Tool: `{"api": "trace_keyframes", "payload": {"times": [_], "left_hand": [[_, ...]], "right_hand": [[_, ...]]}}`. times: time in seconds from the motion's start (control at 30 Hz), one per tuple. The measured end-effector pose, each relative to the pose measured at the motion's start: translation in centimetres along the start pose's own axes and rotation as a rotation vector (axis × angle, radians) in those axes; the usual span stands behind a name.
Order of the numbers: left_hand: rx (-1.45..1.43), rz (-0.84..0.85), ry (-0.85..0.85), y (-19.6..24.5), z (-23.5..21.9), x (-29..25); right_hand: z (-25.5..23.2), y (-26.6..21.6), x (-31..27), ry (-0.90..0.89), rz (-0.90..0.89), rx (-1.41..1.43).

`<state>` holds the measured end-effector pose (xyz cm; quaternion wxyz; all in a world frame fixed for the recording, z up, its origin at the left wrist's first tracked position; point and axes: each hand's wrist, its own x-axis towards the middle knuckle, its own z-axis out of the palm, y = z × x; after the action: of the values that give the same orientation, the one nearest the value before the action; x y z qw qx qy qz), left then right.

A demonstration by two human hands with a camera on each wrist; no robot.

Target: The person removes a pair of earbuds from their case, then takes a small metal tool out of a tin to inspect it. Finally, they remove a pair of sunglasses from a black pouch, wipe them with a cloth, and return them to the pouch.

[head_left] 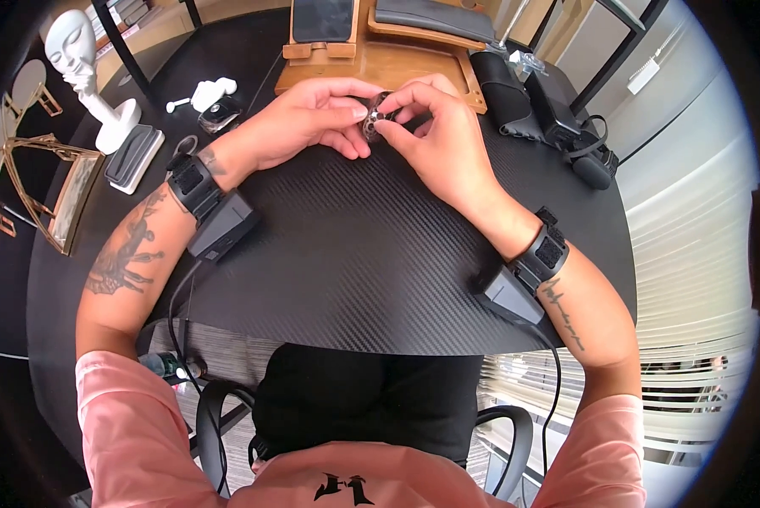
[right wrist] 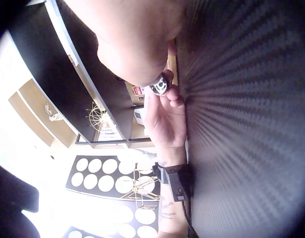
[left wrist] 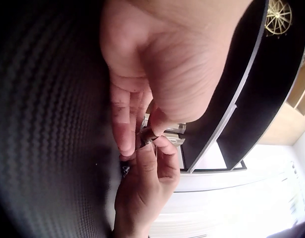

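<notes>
Both hands meet over the black desk point(head_left: 329, 254), near its far side, around one small object. It is a small round dark piece point(head_left: 370, 128) with a silvery pattern; in the right wrist view its black face point(right wrist: 161, 87) shows pale markings. My left hand point(head_left: 304, 120) pinches it from the left between thumb and fingers, the lower fingers extended beneath. From the right, my right hand point(head_left: 446, 140) pinches it with thumb and index finger, the other fingers bent behind. In the left wrist view the fingertips cover most of the piece.
A wooden stand point(head_left: 414, 63) holding a phone point(head_left: 322, 20) lies just beyond the hands. On the left are a white face sculpture point(head_left: 100, 93), a white-and-grey box point(head_left: 134, 159), small white items point(head_left: 213, 91) and a gold frame point(head_left: 66, 195). Black cases point(head_left: 507, 93) stand right.
</notes>
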<state>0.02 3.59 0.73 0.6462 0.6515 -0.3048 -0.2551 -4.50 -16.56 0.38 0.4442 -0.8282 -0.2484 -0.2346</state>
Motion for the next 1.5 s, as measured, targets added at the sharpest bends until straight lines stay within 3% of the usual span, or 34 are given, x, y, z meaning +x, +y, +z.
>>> {"api": "trace_keyframes", "payload": {"times": [1.5], "left_hand": [[-0.068,-0.004,-0.034,0.29,-0.19,-0.09]], "right_hand": [[0.24,-0.04,-0.07,0.055,-0.009,0.031]]}}
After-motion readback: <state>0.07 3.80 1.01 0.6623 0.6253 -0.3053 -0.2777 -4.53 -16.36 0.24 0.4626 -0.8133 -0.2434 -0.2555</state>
